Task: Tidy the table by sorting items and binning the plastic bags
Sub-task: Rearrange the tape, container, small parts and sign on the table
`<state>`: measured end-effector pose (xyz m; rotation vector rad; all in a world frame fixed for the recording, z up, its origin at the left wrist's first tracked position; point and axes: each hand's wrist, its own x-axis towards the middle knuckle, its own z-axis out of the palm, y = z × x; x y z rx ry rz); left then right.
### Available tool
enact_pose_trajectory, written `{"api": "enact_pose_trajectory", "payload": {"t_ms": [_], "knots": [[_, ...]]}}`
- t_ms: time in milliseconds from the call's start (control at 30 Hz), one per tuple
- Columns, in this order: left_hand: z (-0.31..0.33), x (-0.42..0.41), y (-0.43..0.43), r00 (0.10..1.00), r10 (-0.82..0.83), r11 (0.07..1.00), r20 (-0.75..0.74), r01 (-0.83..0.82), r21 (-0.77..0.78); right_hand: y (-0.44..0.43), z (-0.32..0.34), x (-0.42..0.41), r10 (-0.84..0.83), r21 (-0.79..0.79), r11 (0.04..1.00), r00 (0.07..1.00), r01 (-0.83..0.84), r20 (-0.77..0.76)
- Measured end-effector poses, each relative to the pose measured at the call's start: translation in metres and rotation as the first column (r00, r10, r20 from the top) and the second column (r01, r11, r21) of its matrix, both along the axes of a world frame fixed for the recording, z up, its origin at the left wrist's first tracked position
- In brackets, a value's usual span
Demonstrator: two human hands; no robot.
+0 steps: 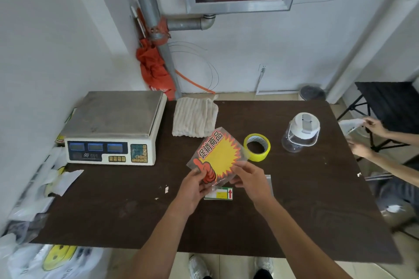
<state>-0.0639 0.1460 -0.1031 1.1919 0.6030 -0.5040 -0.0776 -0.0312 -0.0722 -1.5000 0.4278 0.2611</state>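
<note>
Both hands are engaged at the near centre of the table (317, 199). The left hand (194, 186) pinches the near-left edge of the promotional card packet (218, 154), and the right hand (247, 178) pinches its near-right edge, fingers curled over the clear sleeve. The packet is roughly square and turned onto a corner, so it extends away from the hands toward the far side, and neither hand is appreciably nearer. It appears lifted off the tabletop. Directly beneath the hands lies a green-bordered label (221, 195), with a grey strip (270, 186) just right of it. Loose plastic bags (57, 180) sit at the left edge and spill to the floor, well apart from the hands across bare table. Just beyond the packet's right corner stands the yellow tape roll (257, 147), and farther right the lidded jar (300, 135). The folded cloth (195, 118) and weighing scale (113, 129) hold the far left. Judgement: setting the packet down is freest to the near right, and no bin can be identified.
</note>
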Motion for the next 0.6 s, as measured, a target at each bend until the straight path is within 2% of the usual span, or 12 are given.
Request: {"api": "enact_pose_trajectory", "payload": {"t_ms": [167,367,600], "knots": [[0.003,0.005,-0.031,1.0,-0.02,1.0,-0.001,0.02,0.007,-0.041,-0.006,-0.015,-0.073,0.038,0.996,0.995,0.075,-0.064],[0.0,0.008,-0.073,0.984,-0.177,0.968,0.0,0.174,0.179,-0.088,-0.02,-0.031,-0.22,0.072,0.97,0.961,0.234,-0.166],[0.002,0.003,-0.126,0.942,-0.335,0.907,0.017,0.318,0.278,-0.134,-0.035,-0.041,-0.353,0.085,0.922,0.911,0.378,-0.215]]}}
